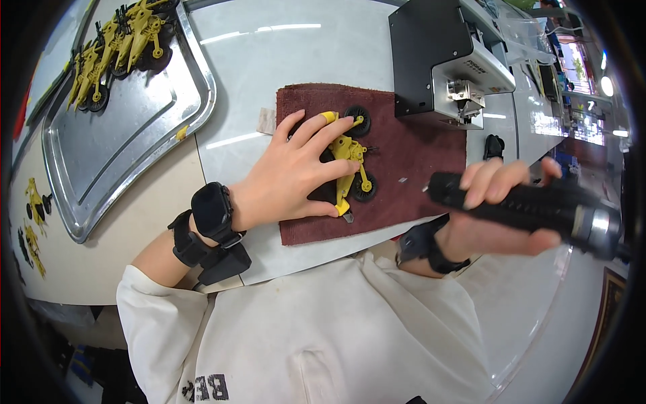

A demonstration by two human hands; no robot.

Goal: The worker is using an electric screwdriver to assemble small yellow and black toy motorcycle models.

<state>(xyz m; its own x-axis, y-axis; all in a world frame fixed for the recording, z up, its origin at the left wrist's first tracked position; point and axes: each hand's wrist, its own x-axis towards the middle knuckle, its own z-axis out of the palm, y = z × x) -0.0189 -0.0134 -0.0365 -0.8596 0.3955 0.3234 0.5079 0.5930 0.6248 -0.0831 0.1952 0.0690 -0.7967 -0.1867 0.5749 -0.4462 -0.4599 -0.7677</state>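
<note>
A yellow toy vehicle frame [348, 155] with black wheels lies on a dark red cloth. My left hand [296, 158] reaches over it from the left, fingers spread and thumb at its near end, gripping it against the cloth. Yellow patches show at the thumb tip and one fingertip; whether they are finger covers or toy parts, I cannot tell. Raised to the right, my right hand [494, 209] is closed around a black electric screwdriver [521, 202]. Its small tip points left, apart from the toy. Motion blurs this hand a little.
The red cloth [424, 168] spreads over the white table. Behind its right side stands a black and silver screw feeder [444, 74]. A metal tray [182, 87] at the far left bears several similar yellow toys [124, 44]. More yellow parts [35, 202] lie at the left edge.
</note>
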